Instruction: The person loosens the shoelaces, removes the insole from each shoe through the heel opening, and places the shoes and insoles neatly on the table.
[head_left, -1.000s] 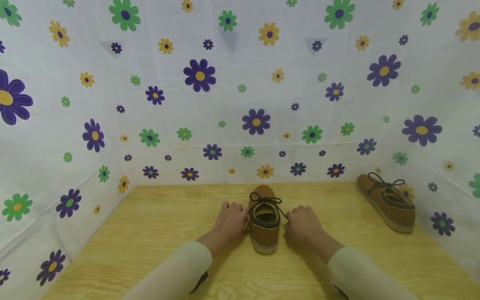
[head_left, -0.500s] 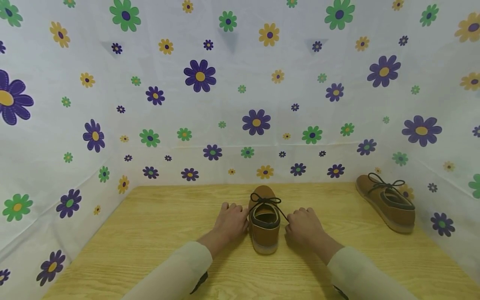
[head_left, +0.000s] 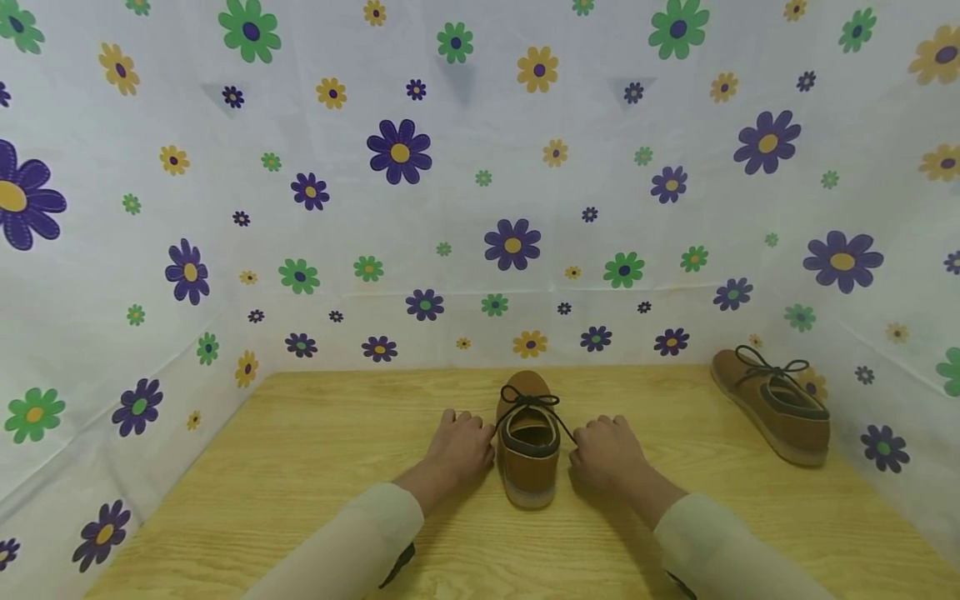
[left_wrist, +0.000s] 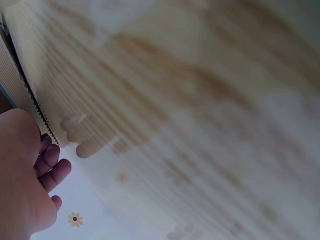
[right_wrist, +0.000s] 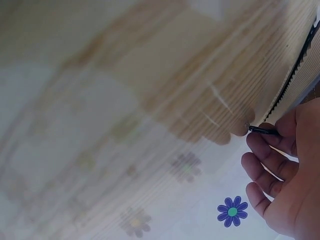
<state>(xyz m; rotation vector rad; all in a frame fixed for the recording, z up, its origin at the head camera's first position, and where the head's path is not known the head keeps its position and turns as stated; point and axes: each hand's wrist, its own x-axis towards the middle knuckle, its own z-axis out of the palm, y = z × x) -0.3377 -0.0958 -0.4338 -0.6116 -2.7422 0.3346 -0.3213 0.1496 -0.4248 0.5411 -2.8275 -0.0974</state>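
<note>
The bow (head_left: 528,402) on the shoe (head_left: 531,472) at the middle of the worktop (head_left: 322,467) is formed, both loops whole, while the left hand (head_left: 456,451) and right hand (head_left: 611,452) each pinch a lace end (right_wrist: 262,131) between their fingers (right_wrist: 263,151), so pulling those ends seems left to do.

Rm L on tbl (head_left: 300,450), shoe (head_left: 530,475) ctr

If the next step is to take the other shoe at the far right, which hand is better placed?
Probably the right hand, once it releases its lace end: it is nearer the other shoe; the left hand is left of the middle shoe.
</note>
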